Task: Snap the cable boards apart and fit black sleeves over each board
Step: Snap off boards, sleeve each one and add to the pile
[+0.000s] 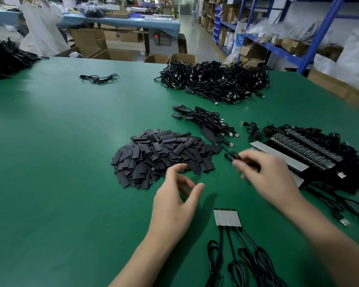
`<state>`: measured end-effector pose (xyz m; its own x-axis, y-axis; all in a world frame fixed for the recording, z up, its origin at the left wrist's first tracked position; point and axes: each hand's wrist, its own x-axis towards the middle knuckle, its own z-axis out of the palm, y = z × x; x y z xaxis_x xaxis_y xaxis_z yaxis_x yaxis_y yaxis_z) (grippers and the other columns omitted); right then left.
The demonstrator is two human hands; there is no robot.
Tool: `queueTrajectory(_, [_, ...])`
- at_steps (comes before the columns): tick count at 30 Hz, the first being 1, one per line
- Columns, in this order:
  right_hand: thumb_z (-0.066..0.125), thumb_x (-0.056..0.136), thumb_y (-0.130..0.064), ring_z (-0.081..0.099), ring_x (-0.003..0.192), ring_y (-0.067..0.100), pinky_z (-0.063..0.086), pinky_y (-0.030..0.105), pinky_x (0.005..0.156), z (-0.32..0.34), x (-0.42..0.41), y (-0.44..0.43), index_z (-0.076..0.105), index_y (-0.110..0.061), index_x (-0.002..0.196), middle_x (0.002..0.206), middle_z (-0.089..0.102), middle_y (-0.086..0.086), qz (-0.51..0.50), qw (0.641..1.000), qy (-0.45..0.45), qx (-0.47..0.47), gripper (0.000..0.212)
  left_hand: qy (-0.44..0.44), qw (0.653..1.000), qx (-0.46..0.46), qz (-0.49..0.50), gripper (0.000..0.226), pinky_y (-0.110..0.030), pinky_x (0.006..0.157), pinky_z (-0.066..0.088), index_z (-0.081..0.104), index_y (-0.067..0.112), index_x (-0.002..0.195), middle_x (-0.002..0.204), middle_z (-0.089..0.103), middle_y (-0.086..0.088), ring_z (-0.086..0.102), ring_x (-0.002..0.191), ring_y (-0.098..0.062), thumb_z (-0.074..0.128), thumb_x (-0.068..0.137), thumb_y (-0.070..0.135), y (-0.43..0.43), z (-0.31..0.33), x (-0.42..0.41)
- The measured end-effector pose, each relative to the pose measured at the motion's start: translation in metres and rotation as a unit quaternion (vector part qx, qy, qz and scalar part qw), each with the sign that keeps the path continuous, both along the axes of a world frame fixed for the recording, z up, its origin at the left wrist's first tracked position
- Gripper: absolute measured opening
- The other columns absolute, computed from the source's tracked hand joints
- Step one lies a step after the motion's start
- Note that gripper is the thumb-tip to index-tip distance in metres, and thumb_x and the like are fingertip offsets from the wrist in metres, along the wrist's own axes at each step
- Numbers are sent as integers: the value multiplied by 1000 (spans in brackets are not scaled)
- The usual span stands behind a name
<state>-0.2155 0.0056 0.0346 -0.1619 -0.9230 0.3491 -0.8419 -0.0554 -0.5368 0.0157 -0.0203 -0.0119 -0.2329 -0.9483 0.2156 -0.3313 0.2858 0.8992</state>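
Note:
A heap of flat black sleeves (161, 157) lies in the middle of the green table (71, 141). My left hand (177, 204) hovers just in front of the heap, fingers loosely curled, holding nothing. My right hand (265, 177), blurred by motion, pinches a black cable (233, 156) whose sleeved end points toward a small bundle of sleeved cables (211, 125). A short strip of joined boards (227, 217) with several black cables (243, 259) attached lies near the front edge. Long unsnapped board strips (303, 150) are stacked at the right.
A large tangle of black cables (216, 81) sits at the back right, another dark pile (6, 56) at the far left, and a loose cable (98, 78) lies at the back. Cardboard boxes and blue shelving stand beyond the table; a person in white stands far left.

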Motion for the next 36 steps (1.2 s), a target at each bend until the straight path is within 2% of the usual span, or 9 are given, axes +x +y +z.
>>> queueTrajectory(4, [66,96,-39,64,62,13,56,34,62,42,-1,-74,77,-17,103,76,71,-7,-23,996,77,-29,25,-222,965,-114,-83,52,-26,91,40,67,39,115,103,51,22,47,102,0,49,87,79,7,1,0])
queueTrajectory(7, [69,95,-45,69,90,19,58,37,83,74,2,-118,73,-20,120,106,75,0,-50,994,95,-1,36,-282,943,-135,-116,68,-26,94,34,67,42,117,105,46,22,42,107,-2,40,80,92,11,1,2])
queueTrajectory(10, [69,95,-48,67,107,16,55,40,95,79,11,-118,71,-21,123,115,73,-4,-32,997,71,11,39,-304,930,-144,-149,65,-26,92,33,64,43,116,106,42,22,39,107,-3,47,76,92,10,1,5])
queueTrajectory(15, [65,98,-42,64,81,-6,43,10,66,25,27,-31,75,-31,96,91,74,-17,18,998,-35,58,15,-255,939,-131,-190,48,-26,90,36,58,40,108,106,47,24,43,105,-1,67,76,74,8,2,1])
queueTrajectory(20, [64,95,-48,69,88,0,55,21,76,-26,31,45,74,-38,95,91,75,-17,26,969,-201,141,14,-40,969,32,-243,40,-28,83,54,59,30,100,90,69,9,66,84,-6,91,76,26,10,5,0])
queueTrajectory(23, [71,96,-33,70,83,2,52,18,74,-31,35,53,75,-36,88,86,76,-9,47,952,-267,140,9,30,966,65,-247,39,-27,79,54,61,26,101,87,67,7,66,78,-11,89,77,13,9,4,1])
queueTrajectory(28, [72,97,-22,72,82,8,56,26,77,-32,44,57,76,-29,85,84,77,-2,42,940,-315,121,14,93,956,113,-254,29,-32,80,54,67,21,103,86,68,5,64,79,-14,85,81,20,10,5,3])
queueTrajectory(31, [73,91,-33,74,82,14,60,33,78,-34,50,60,76,-28,85,84,78,0,42,935,-333,115,9,71,968,98,-218,9,-24,72,50,69,24,90,76,65,7,62,73,-9,72,92,33,11,7,0])
queueTrajectory(36, [74,81,-49,73,79,14,57,29,73,-38,63,58,77,-23,86,85,78,6,41,896,-431,101,26,2,985,28,-172,40,-22,56,34,52,18,71,63,43,12,41,60,-5,56,103,41,16,4,-5])
